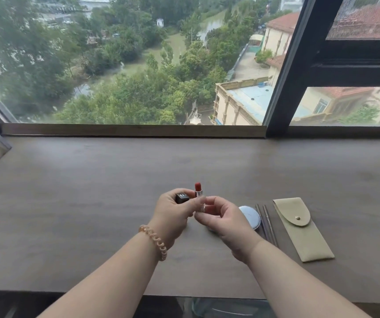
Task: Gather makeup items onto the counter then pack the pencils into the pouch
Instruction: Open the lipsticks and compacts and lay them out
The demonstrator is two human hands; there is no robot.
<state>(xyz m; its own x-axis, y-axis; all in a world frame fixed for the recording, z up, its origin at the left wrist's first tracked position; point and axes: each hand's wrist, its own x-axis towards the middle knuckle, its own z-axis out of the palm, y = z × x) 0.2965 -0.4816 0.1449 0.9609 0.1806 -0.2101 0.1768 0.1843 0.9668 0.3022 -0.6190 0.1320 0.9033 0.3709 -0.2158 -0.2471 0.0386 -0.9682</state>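
Above the counter (69, 203), left hand (173, 214) grips black cap (182, 198), right hand (223, 221) pinches upright lipstick (198, 189).

Left hand (173, 214) gripped black cap (182, 198); right hand (223, 221) pinched lipstick (198, 191), red tip up, above tabletop (69, 203). Bracelet (154, 242) on left wrist. To right lay round compact (251, 216), partly behind right hand, two pencils (269, 223) side by side, green pouch (299, 230), flap snapped. Window (138, 65) behind.

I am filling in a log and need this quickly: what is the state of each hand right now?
Left hand: holds the black lipstick cap.
Right hand: pinches the open red lipstick at its base.
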